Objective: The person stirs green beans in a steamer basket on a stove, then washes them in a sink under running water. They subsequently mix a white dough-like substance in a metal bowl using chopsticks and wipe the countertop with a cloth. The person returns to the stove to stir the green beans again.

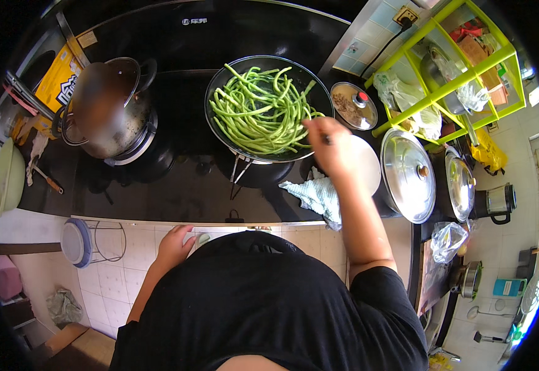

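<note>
Black stovetop counter [189, 198], glossy, spans the work area. Dark round pan [308, 73] sits on the right burner. Long green beans [257, 114] lie heaped and tangled inside it. Steel pot [115, 141] stands on the left burner. Pale blue cloth [319, 195] lies crumpled below the right forearm. Right hand [334, 148] at pan's right rim, fingers curled tight. Left hand [174, 248] by the counter's front edge, fingers loosely spread. Dark handle [326, 140] in right fist; pan's or utensil's, cannot tell.
</note>
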